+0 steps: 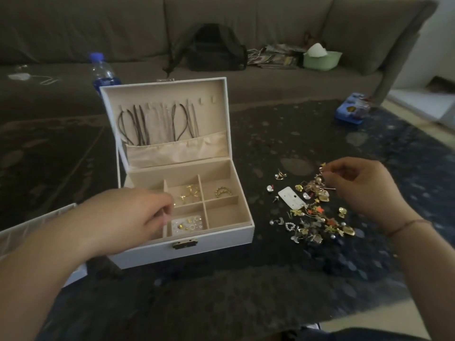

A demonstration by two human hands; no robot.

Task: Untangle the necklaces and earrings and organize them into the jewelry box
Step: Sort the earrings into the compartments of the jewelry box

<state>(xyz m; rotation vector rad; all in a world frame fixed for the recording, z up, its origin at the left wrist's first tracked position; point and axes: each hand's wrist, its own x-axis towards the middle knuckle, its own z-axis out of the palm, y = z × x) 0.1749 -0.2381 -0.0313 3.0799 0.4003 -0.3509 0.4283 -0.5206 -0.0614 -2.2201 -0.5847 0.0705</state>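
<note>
Standing open on the dark patterned surface [246, 279], the white jewelry box [209, 244] has its lid [162, 94] tilted back, with dark cord necklaces [138, 126] hanging from hooks inside the lid above a satin pocket [177, 151]. The beige tray is split into compartments: one middle cell holds gold earrings [188, 193], the cell to its right holds a curved gold piece [222, 191], and the near middle cell holds a clear card of small studs [188, 223]. The left hand [130, 217] reaches over the box's left side with fingers curled downward at the edge of the tray; whether it holds anything cannot be told. To the right of the box, well apart from it, a tangled heap of earrings [317, 217] lies on the surface, with a white earring card [290, 200] at its left edge. The right hand [364, 188] hovers over the far end of the heap, thumb and forefinger pinching a thin gold earring [322, 168] lifted just above the pile; a thin red string circles that wrist. Behind, a sofa [270, 25] carries a black bag [216, 50] and a green bowl [322, 60]; a water bottle [103, 72] stands behind the box, and a blue packet [352, 109] lies on the far right of the surface.
</note>
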